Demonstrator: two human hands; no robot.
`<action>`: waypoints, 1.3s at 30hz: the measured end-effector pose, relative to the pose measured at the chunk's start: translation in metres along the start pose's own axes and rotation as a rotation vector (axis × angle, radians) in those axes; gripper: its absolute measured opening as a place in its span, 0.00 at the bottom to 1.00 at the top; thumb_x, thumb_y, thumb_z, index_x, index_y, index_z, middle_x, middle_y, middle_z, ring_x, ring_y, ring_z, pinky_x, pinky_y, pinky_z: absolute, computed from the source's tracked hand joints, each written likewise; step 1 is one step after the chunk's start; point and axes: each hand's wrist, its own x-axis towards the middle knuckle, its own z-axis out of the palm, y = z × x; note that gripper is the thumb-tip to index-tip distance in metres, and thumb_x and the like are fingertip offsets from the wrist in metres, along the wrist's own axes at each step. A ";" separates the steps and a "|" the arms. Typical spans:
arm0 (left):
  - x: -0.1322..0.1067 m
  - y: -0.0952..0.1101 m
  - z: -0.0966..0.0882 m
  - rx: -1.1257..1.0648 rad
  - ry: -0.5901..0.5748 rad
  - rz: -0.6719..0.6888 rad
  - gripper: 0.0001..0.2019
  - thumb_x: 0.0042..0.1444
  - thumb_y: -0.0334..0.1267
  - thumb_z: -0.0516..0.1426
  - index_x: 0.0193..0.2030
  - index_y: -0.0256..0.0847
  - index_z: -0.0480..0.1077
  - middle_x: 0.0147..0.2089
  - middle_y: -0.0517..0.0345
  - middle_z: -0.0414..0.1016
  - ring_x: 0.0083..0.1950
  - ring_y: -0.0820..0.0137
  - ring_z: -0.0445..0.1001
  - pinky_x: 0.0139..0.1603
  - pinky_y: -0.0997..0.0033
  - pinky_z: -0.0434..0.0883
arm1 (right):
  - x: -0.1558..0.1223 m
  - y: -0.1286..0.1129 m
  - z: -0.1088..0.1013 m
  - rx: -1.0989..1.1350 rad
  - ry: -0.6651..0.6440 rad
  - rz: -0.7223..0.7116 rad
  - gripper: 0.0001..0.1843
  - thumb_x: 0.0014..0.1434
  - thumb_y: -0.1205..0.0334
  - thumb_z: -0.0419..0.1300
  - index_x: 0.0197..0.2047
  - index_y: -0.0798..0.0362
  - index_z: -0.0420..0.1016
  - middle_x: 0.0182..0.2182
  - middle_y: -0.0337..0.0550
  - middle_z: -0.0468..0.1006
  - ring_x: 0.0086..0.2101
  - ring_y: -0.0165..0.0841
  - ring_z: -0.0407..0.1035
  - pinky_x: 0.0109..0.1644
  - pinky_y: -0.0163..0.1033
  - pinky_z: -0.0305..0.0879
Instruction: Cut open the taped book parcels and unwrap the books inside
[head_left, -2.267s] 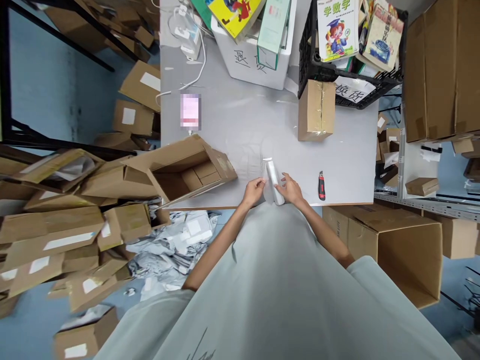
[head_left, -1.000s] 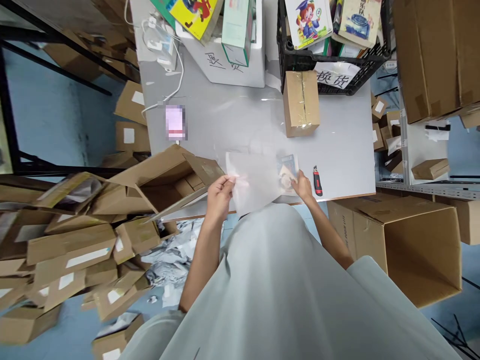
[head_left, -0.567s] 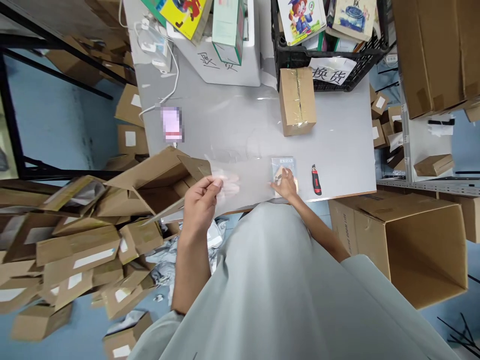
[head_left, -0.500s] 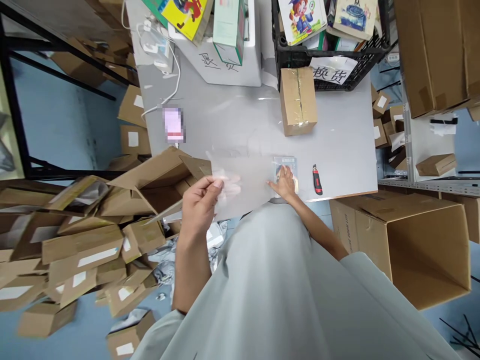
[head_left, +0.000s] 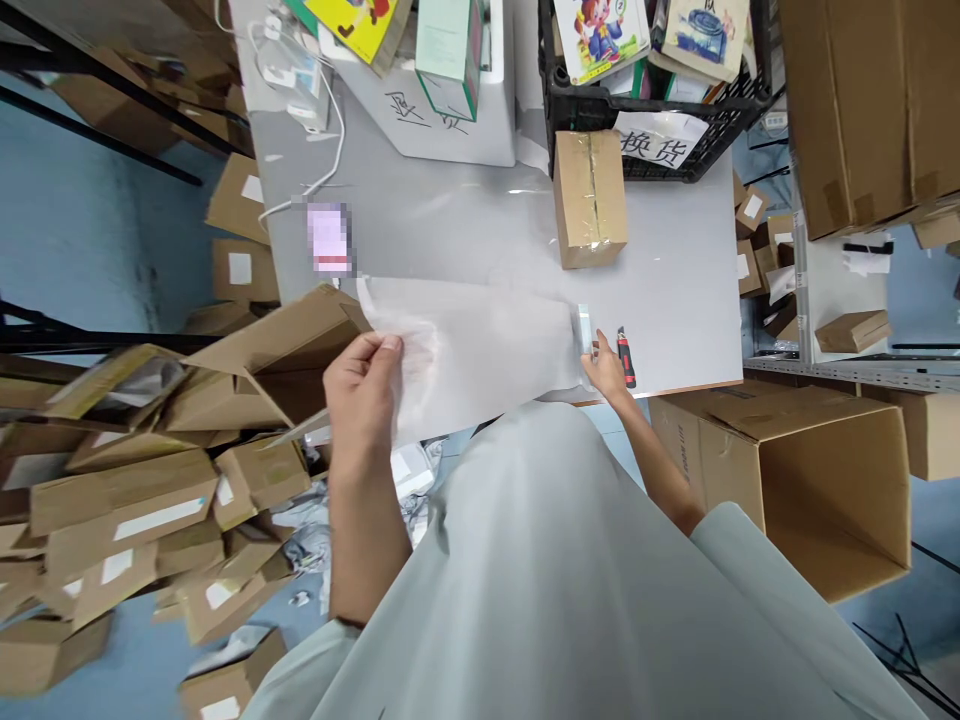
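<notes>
My left hand (head_left: 367,375) pinches the left end of a translucent white wrapping sheet (head_left: 495,340), which stretches across the table's front edge. My right hand (head_left: 606,368) is at the sheet's right end, its thumb and fingers gripping the right edge of a small, flat, book-like item (head_left: 584,328). Only a pale blue strip of that item shows; the sheet hides the rest. Just to the right of this hand lies a red and black box cutter (head_left: 625,357).
A taped cardboard box (head_left: 590,200) stands on the table (head_left: 450,230) before a black crate (head_left: 551,110) of books. A white bin (head_left: 465,145) and a phone (head_left: 328,238) are farther left. Opened cartons (head_left: 127,510) pile up at left; a large open carton (head_left: 832,490) is at right.
The sheet has been drawn out wider and now covers most of the book-like item. My left hand moved left; my right hand slid from the item's top to its right edge.
</notes>
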 end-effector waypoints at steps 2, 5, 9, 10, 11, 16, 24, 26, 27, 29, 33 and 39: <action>0.003 -0.016 0.010 0.074 -0.078 0.002 0.16 0.51 0.50 0.70 0.36 0.39 0.80 0.32 0.62 0.76 0.33 0.73 0.69 0.35 0.76 0.68 | 0.001 0.007 -0.008 -0.015 0.023 0.013 0.35 0.74 0.58 0.49 0.80 0.55 0.61 0.61 0.57 0.84 0.59 0.51 0.79 0.65 0.54 0.74; 0.008 -0.050 0.031 0.203 -0.242 0.042 0.13 0.57 0.50 0.65 0.38 0.41 0.80 0.35 0.60 0.79 0.36 0.69 0.73 0.40 0.73 0.71 | 0.005 0.012 -0.013 -0.103 0.055 0.034 0.34 0.76 0.50 0.53 0.77 0.59 0.63 0.58 0.63 0.84 0.57 0.55 0.80 0.62 0.55 0.75; 0.014 -0.099 0.069 0.315 -0.420 0.040 0.14 0.61 0.50 0.62 0.40 0.41 0.80 0.41 0.54 0.84 0.45 0.63 0.80 0.51 0.67 0.76 | 0.009 0.014 -0.010 -0.199 0.055 0.073 0.25 0.75 0.52 0.56 0.67 0.59 0.68 0.47 0.62 0.86 0.49 0.55 0.81 0.56 0.54 0.74; 0.015 -0.109 0.078 0.321 -0.472 0.013 0.15 0.62 0.51 0.62 0.43 0.41 0.81 0.45 0.52 0.86 0.49 0.61 0.81 0.55 0.65 0.77 | 0.010 0.014 -0.010 -0.182 0.047 0.068 0.22 0.75 0.52 0.55 0.64 0.58 0.70 0.43 0.59 0.85 0.47 0.55 0.81 0.55 0.53 0.74; 0.015 -0.117 0.087 0.319 -0.527 -0.019 0.17 0.62 0.52 0.62 0.47 0.42 0.81 0.50 0.50 0.86 0.52 0.59 0.82 0.59 0.62 0.77 | 0.010 0.013 -0.008 -0.149 0.041 0.060 0.21 0.75 0.51 0.55 0.61 0.57 0.70 0.41 0.57 0.85 0.45 0.54 0.81 0.55 0.53 0.74; 0.009 -0.146 0.122 0.242 -0.666 -0.212 0.36 0.54 0.52 0.71 0.67 0.40 0.74 0.76 0.37 0.72 0.69 0.51 0.77 0.69 0.55 0.74 | 0.006 0.000 0.006 0.314 -0.018 -0.110 0.22 0.69 0.41 0.60 0.53 0.50 0.73 0.43 0.49 0.85 0.48 0.47 0.80 0.59 0.50 0.76; 0.032 -0.171 0.098 0.152 -0.197 -0.280 0.17 0.44 0.39 0.67 0.43 0.38 0.79 0.43 0.52 0.85 0.45 0.60 0.81 0.45 0.68 0.76 | -0.008 -0.022 0.005 0.893 -0.236 -0.190 0.32 0.59 0.34 0.71 0.56 0.49 0.77 0.58 0.50 0.86 0.61 0.46 0.77 0.70 0.50 0.71; 0.035 -0.171 0.088 0.126 -0.167 -0.326 0.17 0.40 0.37 0.67 0.40 0.38 0.79 0.40 0.54 0.85 0.41 0.61 0.80 0.41 0.69 0.74 | -0.011 -0.023 -0.001 0.911 -0.287 -0.160 0.34 0.58 0.33 0.72 0.57 0.49 0.78 0.59 0.50 0.85 0.62 0.47 0.76 0.72 0.51 0.71; 0.034 -0.171 0.085 0.108 -0.170 -0.353 0.17 0.39 0.37 0.68 0.40 0.38 0.78 0.39 0.54 0.85 0.40 0.62 0.80 0.40 0.69 0.74 | -0.012 -0.023 -0.004 0.917 -0.310 -0.146 0.35 0.57 0.33 0.73 0.57 0.49 0.78 0.60 0.49 0.85 0.63 0.47 0.76 0.72 0.52 0.71; 0.031 -0.168 0.081 0.049 -0.222 -0.423 0.19 0.38 0.38 0.70 0.39 0.38 0.78 0.38 0.53 0.85 0.38 0.63 0.80 0.38 0.69 0.74 | -0.014 -0.025 -0.005 0.928 -0.350 -0.123 0.36 0.57 0.33 0.74 0.58 0.49 0.79 0.61 0.49 0.85 0.63 0.47 0.76 0.73 0.53 0.71; 0.021 -0.159 0.077 -0.100 -0.398 -0.563 0.23 0.34 0.44 0.75 0.39 0.38 0.78 0.35 0.53 0.85 0.32 0.65 0.79 0.32 0.69 0.74 | -0.016 -0.028 -0.004 0.960 -0.417 -0.065 0.37 0.56 0.32 0.75 0.58 0.49 0.79 0.60 0.50 0.86 0.60 0.47 0.79 0.72 0.54 0.73; 0.015 -0.153 0.072 -0.131 -0.451 -0.548 0.30 0.35 0.52 0.80 0.42 0.36 0.81 0.41 0.45 0.88 0.40 0.59 0.83 0.42 0.64 0.79 | -0.015 -0.028 -0.003 0.878 -0.401 -0.109 0.36 0.59 0.33 0.73 0.60 0.49 0.78 0.61 0.50 0.85 0.62 0.47 0.77 0.72 0.53 0.72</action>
